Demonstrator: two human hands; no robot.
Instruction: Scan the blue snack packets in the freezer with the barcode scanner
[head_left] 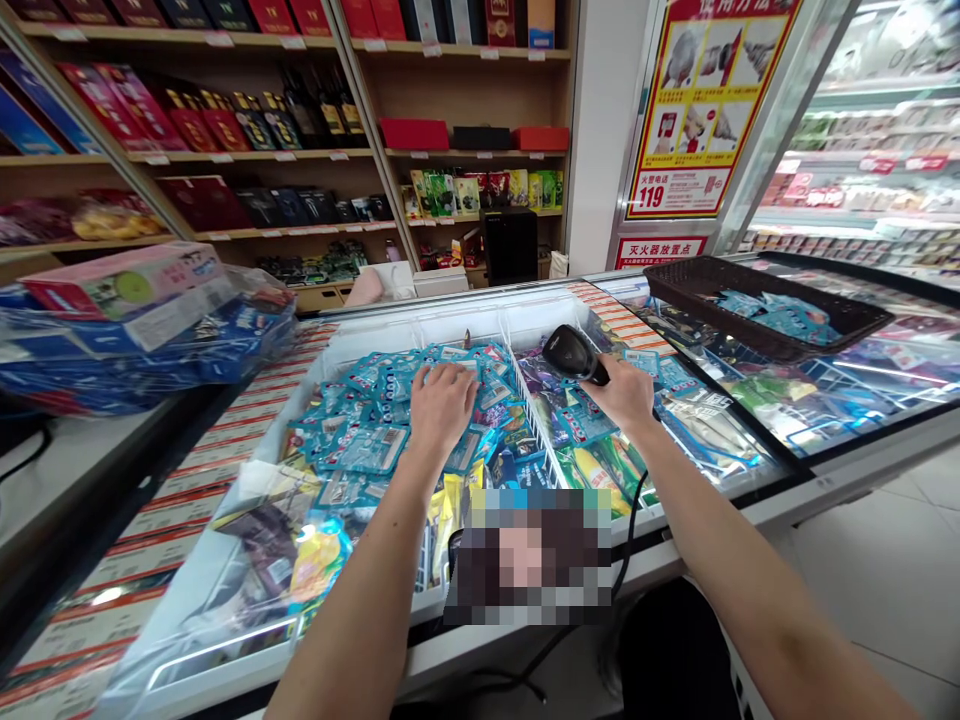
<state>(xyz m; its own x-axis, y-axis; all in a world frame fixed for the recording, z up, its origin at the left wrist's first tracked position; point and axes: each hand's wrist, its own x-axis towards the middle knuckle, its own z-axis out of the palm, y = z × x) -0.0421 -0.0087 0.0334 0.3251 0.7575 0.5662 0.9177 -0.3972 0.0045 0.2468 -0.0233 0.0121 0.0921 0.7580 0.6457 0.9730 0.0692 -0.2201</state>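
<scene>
My left hand [441, 402] lies palm down with fingers spread on a heap of teal ice-cream packets [375, 420] inside an open chest freezer [390, 325]. My right hand [624, 392] is closed round the grip of a black barcode scanner [571, 354], held over the freezer's right compartment and pointing left toward the packets. The scanner's black cable [636, 520] hangs down over the freezer's front edge. A white wire divider [529, 410] separates the two compartments between my hands.
A black wicker basket [757, 300] with teal packets sits on the glass lid at the right. Stacked boxes in blue plastic wrap [142, 330] lie at the left. Shelves of boxed goods [300, 130] stand behind. A refrigerated display [862, 150] is at the far right.
</scene>
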